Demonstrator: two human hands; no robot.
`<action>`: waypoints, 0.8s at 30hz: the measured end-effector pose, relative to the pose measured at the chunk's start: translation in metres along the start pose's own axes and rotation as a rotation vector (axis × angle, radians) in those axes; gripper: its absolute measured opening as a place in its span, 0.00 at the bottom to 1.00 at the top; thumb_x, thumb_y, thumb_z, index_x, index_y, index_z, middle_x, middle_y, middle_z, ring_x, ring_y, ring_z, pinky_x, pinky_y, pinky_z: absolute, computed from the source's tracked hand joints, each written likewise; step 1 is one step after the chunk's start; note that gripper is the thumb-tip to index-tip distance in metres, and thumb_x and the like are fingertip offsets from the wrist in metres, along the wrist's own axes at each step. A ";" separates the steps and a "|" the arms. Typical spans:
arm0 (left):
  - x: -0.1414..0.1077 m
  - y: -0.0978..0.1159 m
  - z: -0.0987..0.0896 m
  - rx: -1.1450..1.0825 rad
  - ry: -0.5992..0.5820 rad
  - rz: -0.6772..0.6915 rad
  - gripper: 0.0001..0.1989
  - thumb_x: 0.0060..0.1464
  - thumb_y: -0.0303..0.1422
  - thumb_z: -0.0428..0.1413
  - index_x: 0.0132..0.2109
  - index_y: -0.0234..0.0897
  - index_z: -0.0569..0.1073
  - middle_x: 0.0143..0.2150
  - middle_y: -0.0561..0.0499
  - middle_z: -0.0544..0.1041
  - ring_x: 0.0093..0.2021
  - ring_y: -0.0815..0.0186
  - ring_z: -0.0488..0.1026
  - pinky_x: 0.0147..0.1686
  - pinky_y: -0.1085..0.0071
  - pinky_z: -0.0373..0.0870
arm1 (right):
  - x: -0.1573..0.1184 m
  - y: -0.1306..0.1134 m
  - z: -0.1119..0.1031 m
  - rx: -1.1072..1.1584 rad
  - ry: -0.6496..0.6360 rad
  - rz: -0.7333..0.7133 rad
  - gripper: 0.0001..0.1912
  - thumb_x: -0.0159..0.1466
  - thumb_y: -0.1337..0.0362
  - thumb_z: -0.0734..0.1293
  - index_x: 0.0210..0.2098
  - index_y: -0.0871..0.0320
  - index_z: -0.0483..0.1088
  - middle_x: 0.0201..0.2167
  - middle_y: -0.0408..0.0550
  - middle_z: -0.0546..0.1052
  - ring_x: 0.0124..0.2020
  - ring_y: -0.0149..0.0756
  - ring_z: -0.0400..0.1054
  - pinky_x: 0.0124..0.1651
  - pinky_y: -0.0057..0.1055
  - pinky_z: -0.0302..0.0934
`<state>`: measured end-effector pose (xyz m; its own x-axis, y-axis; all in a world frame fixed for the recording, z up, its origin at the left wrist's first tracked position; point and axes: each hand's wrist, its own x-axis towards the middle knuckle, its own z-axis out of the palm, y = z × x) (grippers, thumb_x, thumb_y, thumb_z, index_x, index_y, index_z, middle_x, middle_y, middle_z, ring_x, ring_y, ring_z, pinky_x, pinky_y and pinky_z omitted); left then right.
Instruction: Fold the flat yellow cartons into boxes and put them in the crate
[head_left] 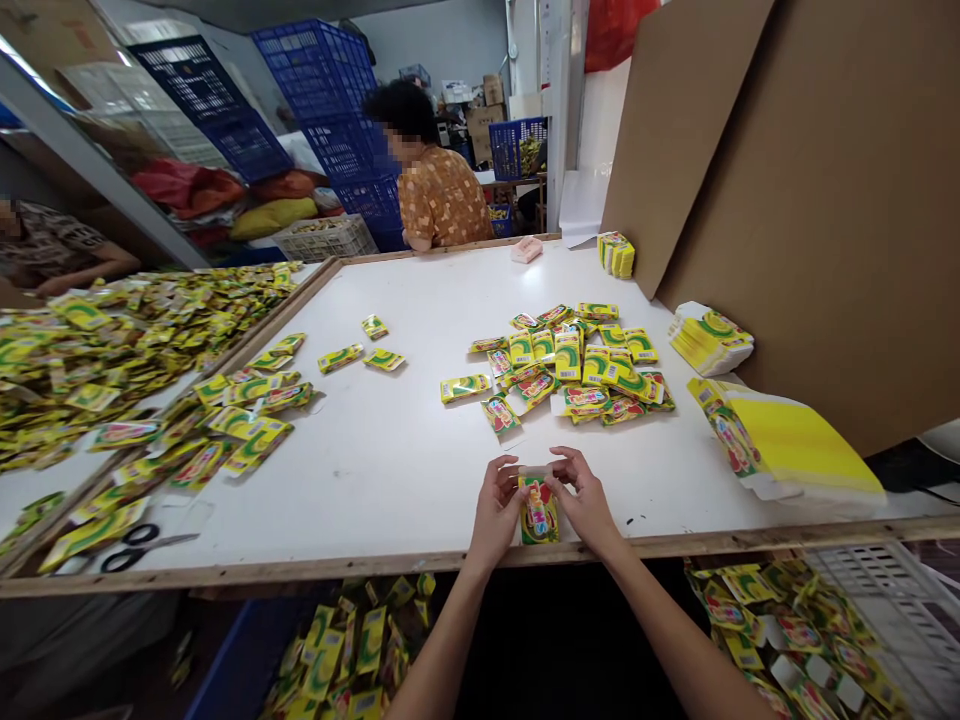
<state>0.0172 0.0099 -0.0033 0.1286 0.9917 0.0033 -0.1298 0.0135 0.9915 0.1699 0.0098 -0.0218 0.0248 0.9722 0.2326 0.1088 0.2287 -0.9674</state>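
Observation:
Between my two hands, at the near edge of the white table (420,480), is a small green and yellow crayon box (538,515) with its printed front facing up. My left hand (499,500) grips its left side near the top, thumb on the front. On the right side my right hand (581,495) holds it the same way, thumb on the top corner. A pale flap shows at the box's upper end, between the fingers. Just beyond my hands lies a loose pile of similar crayon boxes (568,355), some with white flaps sticking out.
Flat unfolded cartons (795,440) are stacked at right, near a cardboard sheet (825,200). Black-handled scissors (142,545) lie front left by more boxes (259,445). Full crates (795,620) stand below the table edge. A person (442,195) sits beyond the far edge, another person (60,245) at left.

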 end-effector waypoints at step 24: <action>0.007 -0.002 0.006 0.014 0.110 -0.081 0.11 0.45 0.37 0.63 0.33 0.34 0.77 0.28 0.51 0.77 0.29 0.67 0.72 0.32 0.71 0.69 | 0.004 0.001 -0.002 0.000 -0.047 0.055 0.12 0.61 0.55 0.65 0.33 0.57 0.74 0.30 0.46 0.77 0.30 0.36 0.69 0.34 0.31 0.64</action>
<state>0.0242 0.0165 -0.0045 0.0293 0.9954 -0.0907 -0.1099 0.0934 0.9895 0.1716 0.0142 -0.0215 -0.0160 0.9846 0.1741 0.1082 0.1748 -0.9786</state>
